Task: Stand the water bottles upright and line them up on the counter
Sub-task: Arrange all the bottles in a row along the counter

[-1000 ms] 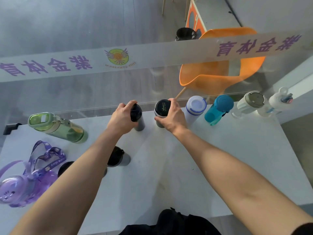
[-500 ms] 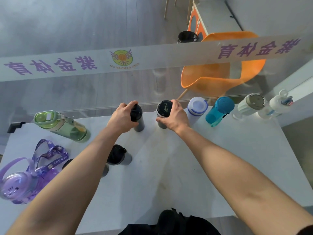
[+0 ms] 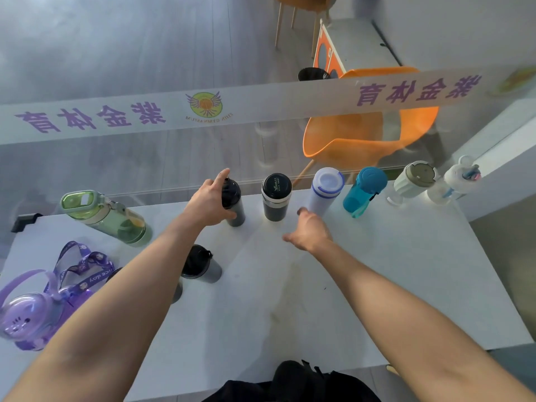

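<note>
Along the counter's (image 3: 377, 285) back edge stands a row of upright bottles: a slim black one (image 3: 235, 203), a black-lidded one (image 3: 275, 195), a white one with a blue ring (image 3: 326, 190), a teal one (image 3: 365, 190), a pale grey-green one (image 3: 412, 181) and a small white one (image 3: 458, 181). My left hand (image 3: 207, 206) rests against the slim black bottle with its fingers spread. My right hand (image 3: 309, 232) hovers open, in front of the black-lidded bottle and clear of it. A dark bottle (image 3: 200, 265) stands nearer me; another is mostly hidden under my left forearm.
A green bottle (image 3: 107, 216) stands at the left and a purple bottle (image 3: 26, 320) with a printed strap sits at the near left. A glass pane with a lettered band (image 3: 261, 111) rises behind the row. An orange chair (image 3: 362, 140) is beyond the glass.
My right hand has let go of the black-lidded bottle and drawn back toward me. My left hand's fingers have loosened from the slim black bottle.
</note>
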